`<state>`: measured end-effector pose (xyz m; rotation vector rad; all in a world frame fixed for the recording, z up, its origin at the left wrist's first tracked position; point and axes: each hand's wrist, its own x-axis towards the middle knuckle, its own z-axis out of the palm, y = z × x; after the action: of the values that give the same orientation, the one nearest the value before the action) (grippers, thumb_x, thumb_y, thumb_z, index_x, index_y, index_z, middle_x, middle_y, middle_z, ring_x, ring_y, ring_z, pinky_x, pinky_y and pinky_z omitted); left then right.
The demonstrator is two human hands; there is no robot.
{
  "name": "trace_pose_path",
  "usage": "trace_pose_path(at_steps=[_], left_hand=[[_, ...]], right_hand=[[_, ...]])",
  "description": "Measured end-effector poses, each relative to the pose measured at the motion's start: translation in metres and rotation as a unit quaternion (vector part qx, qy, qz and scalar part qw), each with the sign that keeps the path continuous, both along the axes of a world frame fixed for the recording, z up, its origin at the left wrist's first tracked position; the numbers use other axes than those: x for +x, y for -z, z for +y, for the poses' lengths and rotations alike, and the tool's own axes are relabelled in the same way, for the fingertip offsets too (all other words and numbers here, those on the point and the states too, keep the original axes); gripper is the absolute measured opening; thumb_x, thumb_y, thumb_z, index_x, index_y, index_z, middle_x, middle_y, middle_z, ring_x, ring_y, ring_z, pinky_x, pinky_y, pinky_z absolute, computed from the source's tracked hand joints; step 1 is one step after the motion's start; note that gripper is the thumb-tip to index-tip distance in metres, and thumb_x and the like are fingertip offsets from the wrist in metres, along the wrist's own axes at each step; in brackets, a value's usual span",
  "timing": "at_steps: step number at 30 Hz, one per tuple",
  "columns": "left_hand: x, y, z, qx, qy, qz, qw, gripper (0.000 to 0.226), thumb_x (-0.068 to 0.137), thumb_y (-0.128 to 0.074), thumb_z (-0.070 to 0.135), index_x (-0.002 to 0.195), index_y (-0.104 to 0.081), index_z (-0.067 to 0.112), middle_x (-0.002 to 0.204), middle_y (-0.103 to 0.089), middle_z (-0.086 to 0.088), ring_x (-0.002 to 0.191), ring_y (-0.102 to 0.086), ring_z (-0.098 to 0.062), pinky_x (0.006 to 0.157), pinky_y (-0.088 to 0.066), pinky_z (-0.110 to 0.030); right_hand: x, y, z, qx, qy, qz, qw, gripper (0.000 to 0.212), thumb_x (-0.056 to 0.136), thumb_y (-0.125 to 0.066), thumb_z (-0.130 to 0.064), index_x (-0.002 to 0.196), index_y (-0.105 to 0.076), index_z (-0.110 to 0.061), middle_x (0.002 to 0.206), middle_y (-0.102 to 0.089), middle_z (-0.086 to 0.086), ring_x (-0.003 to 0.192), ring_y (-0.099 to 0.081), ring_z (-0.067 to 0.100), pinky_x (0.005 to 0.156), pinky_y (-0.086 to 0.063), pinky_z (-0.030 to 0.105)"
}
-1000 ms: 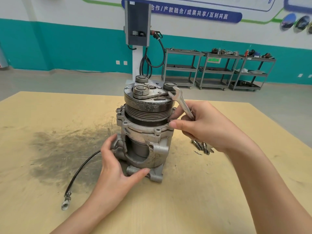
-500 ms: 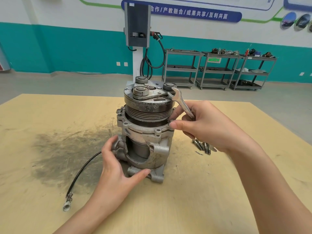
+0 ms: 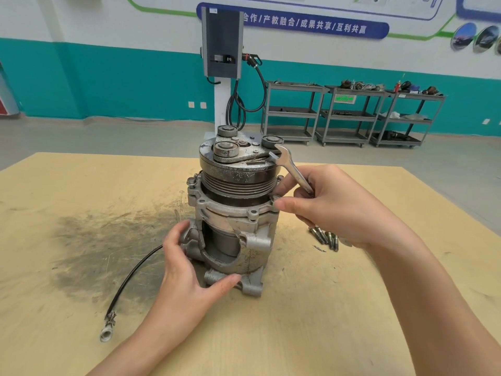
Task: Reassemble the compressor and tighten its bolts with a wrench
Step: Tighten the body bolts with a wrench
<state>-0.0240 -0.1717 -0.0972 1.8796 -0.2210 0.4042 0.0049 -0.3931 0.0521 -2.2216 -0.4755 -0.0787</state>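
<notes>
One cast-metal compressor (image 3: 233,213) upright on wooden table (image 3: 325,308), ribbed pulley on top. Left hand (image 3: 187,278) cups base. Right hand (image 3: 333,204) grips one open-end wrench (image 3: 291,166). About four threaded bolts (image 3: 325,237) nearby.

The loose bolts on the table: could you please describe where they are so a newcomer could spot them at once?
Start at the compressor standing upright mid-table. Look to its right, just under the right hand that holds the wrench. There the loose bolts lie in a small cluster on the wood, short, threaded and silvery, unlike the long black cable on the compressor's left.
</notes>
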Motion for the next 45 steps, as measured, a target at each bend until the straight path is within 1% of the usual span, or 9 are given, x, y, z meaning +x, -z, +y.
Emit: trace_pose_path(at_steps=[3,8,16,19,25,29,32,42,45], left_hand=[[0.001,0.001,0.001,0.006,-0.005,-0.005,1.0,0.101,0.048,-0.078,0.066,0.118,-0.006,0.072,0.119,-0.012,0.062,0.12,-0.026,0.03,0.096,-0.027,-0.007],[0.001,0.001,0.001,0.011,0.0,-0.012,1.0,0.099,0.053,-0.081,0.064,0.117,-0.006,0.074,0.124,-0.012,0.059,0.126,-0.025,0.024,0.102,-0.026,-0.013],[0.001,0.001,0.0,0.006,0.001,0.001,1.0,0.105,0.048,-0.075,0.065,0.129,-0.008,0.057,0.12,-0.01,0.061,0.124,-0.024,0.027,0.103,-0.025,-0.013],[0.001,0.001,0.001,0.006,0.005,0.005,1.0,0.107,0.05,-0.077,0.063,0.131,-0.008,0.054,0.121,-0.011,0.061,0.127,-0.027,0.021,0.106,-0.026,-0.017],[0.001,0.002,0.0,0.014,0.001,0.0,1.0,0.106,0.051,-0.076,0.06,0.132,-0.007,0.053,0.131,-0.011,0.047,0.135,-0.033,-0.003,0.112,-0.028,-0.026],[0.002,0.003,0.001,0.009,0.002,-0.003,1.0,0.105,0.051,-0.076,0.062,0.129,-0.006,0.057,0.126,-0.008,0.056,0.134,-0.03,0.001,0.11,-0.026,-0.023],[0.002,0.003,0.001,0.007,0.001,-0.003,1.0,0.105,0.05,-0.076,0.067,0.128,-0.007,0.059,0.126,-0.008,0.057,0.133,-0.031,0.004,0.109,-0.027,-0.021],[0.002,0.002,0.001,0.01,-0.003,-0.006,1.0,0.101,0.052,-0.078,0.07,0.123,-0.006,0.068,0.127,-0.011,0.055,0.129,-0.032,0.013,0.104,-0.029,-0.016],[0.001,0.001,0.001,0.012,0.0,-0.001,1.0,0.101,0.048,-0.074,0.069,0.124,-0.007,0.066,0.123,-0.01,0.059,0.128,-0.031,0.015,0.103,-0.029,-0.015]], right_hand=[[0.001,0.003,0.006,-0.007,0.02,-0.028,0.999,0.022,0.084,-0.077,-0.023,0.071,-0.058,-0.022,0.047,-0.051,-0.015,0.042,-0.041,0.001,0.045,-0.032,0.014],[0.0,0.004,0.009,-0.049,0.05,-0.068,0.995,0.025,0.081,-0.078,-0.031,0.071,-0.059,-0.018,0.049,-0.051,-0.023,0.045,-0.045,-0.001,0.044,-0.035,0.011],[0.0,-0.002,0.0,0.017,0.015,-0.004,1.0,0.006,0.084,-0.075,-0.03,0.082,-0.069,-0.029,0.046,-0.057,0.0,0.04,-0.038,0.012,0.044,-0.034,0.025],[0.0,0.002,0.004,0.051,0.007,0.014,0.999,0.014,0.084,-0.076,-0.022,0.076,-0.065,-0.019,0.044,-0.052,-0.003,0.04,-0.038,0.01,0.043,-0.033,0.024],[0.002,0.008,0.014,0.003,0.035,-0.058,0.998,0.027,0.083,-0.078,-0.026,0.068,-0.056,-0.028,0.049,-0.055,-0.021,0.043,-0.045,-0.003,0.044,-0.034,0.011],[0.002,0.002,0.004,0.034,0.011,0.002,0.999,0.017,0.081,-0.078,-0.029,0.076,-0.064,-0.02,0.045,-0.053,-0.005,0.041,-0.04,0.01,0.042,-0.033,0.023],[0.003,0.0,-0.003,0.051,-0.02,0.041,0.998,0.008,0.084,-0.075,-0.026,0.086,-0.068,-0.031,0.045,-0.051,-0.002,0.045,-0.036,0.018,0.043,-0.03,0.026],[0.004,0.005,0.003,0.065,0.003,0.011,0.998,0.022,0.081,-0.079,-0.019,0.071,-0.06,-0.016,0.043,-0.046,-0.007,0.038,-0.038,0.004,0.039,-0.032,0.016],[0.005,0.003,0.002,0.054,0.001,0.015,0.998,0.018,0.079,-0.08,-0.024,0.074,-0.063,-0.018,0.044,-0.05,-0.004,0.042,-0.04,0.012,0.041,-0.033,0.022]])
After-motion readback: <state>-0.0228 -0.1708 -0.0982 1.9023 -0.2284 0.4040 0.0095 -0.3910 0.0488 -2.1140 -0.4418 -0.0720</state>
